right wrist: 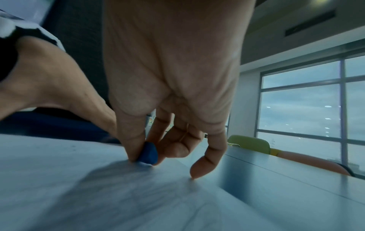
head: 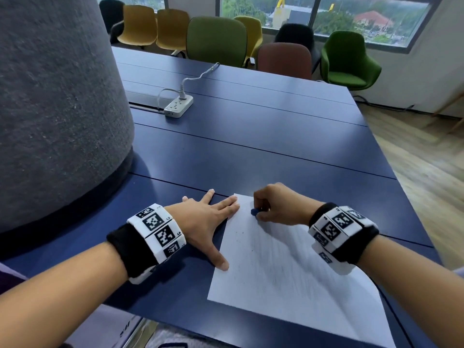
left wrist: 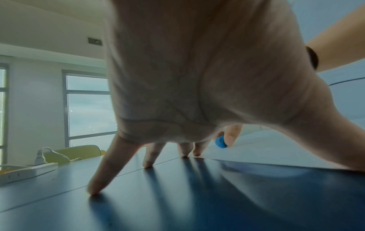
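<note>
A white sheet of paper with faint pencil marks lies on the dark blue table. My left hand lies flat with fingers spread; its thumb and two fingertips press on the sheet's left edge, the other fingers on the table. My right hand pinches a small blue eraser between thumb and fingers and holds it down on the paper near its far corner. The right wrist view shows the eraser touching the sheet. In the left wrist view the eraser peeks out behind my spread fingers.
A large grey felt-covered column stands on the table at left. A white power strip with a plugged cable lies farther back. Several coloured chairs line the far side under windows. The table's right edge drops to wooden floor.
</note>
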`<state>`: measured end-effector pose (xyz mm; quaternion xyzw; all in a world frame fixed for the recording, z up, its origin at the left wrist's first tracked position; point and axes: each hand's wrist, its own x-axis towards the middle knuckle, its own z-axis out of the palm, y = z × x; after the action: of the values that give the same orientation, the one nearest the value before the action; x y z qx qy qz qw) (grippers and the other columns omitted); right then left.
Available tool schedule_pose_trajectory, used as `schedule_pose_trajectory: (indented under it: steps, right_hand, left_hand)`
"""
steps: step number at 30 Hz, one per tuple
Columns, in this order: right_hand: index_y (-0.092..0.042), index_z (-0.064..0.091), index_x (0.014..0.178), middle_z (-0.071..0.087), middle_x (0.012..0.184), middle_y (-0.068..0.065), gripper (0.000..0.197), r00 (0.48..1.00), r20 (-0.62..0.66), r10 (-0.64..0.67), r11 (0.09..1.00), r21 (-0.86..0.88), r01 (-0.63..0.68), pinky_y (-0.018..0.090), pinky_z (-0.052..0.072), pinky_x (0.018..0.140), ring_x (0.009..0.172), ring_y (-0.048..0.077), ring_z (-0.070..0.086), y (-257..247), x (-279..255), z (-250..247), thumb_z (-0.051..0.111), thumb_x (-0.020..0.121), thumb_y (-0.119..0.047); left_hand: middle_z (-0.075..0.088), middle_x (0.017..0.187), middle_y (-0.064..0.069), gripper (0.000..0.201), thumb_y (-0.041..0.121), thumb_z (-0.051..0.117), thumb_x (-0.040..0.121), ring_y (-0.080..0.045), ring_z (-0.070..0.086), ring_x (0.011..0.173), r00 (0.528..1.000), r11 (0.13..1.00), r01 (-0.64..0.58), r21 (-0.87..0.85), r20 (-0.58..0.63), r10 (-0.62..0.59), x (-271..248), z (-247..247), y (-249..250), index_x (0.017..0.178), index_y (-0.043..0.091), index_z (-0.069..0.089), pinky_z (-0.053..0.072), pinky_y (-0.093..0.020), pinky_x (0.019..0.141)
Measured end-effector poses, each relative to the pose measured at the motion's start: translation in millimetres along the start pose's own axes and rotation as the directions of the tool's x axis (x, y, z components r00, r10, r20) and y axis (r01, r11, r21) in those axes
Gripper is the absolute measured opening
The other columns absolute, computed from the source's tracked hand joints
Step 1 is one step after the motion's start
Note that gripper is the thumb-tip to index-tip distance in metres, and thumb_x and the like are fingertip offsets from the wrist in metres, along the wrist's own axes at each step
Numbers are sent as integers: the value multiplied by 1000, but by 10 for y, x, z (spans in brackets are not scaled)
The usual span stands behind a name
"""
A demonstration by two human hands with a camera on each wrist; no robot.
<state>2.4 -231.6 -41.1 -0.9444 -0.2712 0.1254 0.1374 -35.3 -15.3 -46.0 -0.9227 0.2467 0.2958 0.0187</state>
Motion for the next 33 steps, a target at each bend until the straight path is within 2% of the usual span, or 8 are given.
schedule_pose_trajectory:
  steps: [3,6,10,16,21,26,30,33]
  right_hand:
    - [-19,57,75,58,72,-7,14,1000,-13,-14,1000,24,15,24,39,62,64,10,48,-25,-119,51,68,83,-19]
    - [-13,63,79,58,72,-6,10,999,-17,-29,999,28,30,23,40,61,63,9,49,-35,-173,63,69,83,-20]
    - [-13,67,83,54,65,-12,12,999,7,-33,999,3,33,24,43,62,61,8,50,-59,-155,9,69,85,-25]
    - [-19,66,87,54,79,-6,12,999,-31,-39,993,-111,35,32,47,67,81,22,59,-98,-93,37,62,87,-30]
    - [-23,63,80,57,78,-7,10,991,108,-75,986,-138,90,28,41,61,73,16,50,-203,-130,5,66,85,-31]
    - [-21,57,77,59,77,-4,15,999,53,-12,990,-142,19,28,40,61,73,18,50,-208,-126,-13,64,86,-30]
    - [-15,67,80,72,84,-3,9,963,256,-85,996,-14,92,28,50,65,69,13,58,-354,-246,10,73,80,-22]
    - [-15,66,79,68,77,-1,12,986,156,-56,994,-85,70,29,47,61,66,17,54,-321,-176,-36,72,82,-25]
  left_hand:
    - [-25,159,19,134,81,67,62,-17,-24,147,999,999,-47,15,-14,47,-47,51,60,156,27,-10,2,-65,116]
    - [-17,163,12,132,85,63,62,-11,-21,148,992,995,-99,24,-76,101,-49,113,127,157,21,-2,3,-62,118]
    - [-18,162,12,137,84,65,60,-8,-19,148,992,994,-102,47,-74,105,-17,110,131,156,22,-10,5,-63,118]
    - [-23,161,12,145,85,68,54,-5,-25,145,989,987,-132,91,-54,137,80,53,54,155,23,-17,-8,-65,115]
    - [-28,159,12,151,81,74,51,-4,-28,144,989,987,-143,79,-17,145,111,40,41,153,25,-22,-12,-62,113]
    - [-30,158,13,150,77,76,54,-5,-28,144,992,988,-127,92,10,127,100,10,65,152,25,-25,-12,-63,113]
    - [-29,159,14,151,77,77,53,-4,-28,144,992,989,-122,82,6,122,107,19,51,152,26,-24,-13,-65,111]
    - [-30,158,15,151,77,77,52,-4,-29,143,993,990,-120,71,8,120,99,11,57,152,28,-25,-12,-66,110]
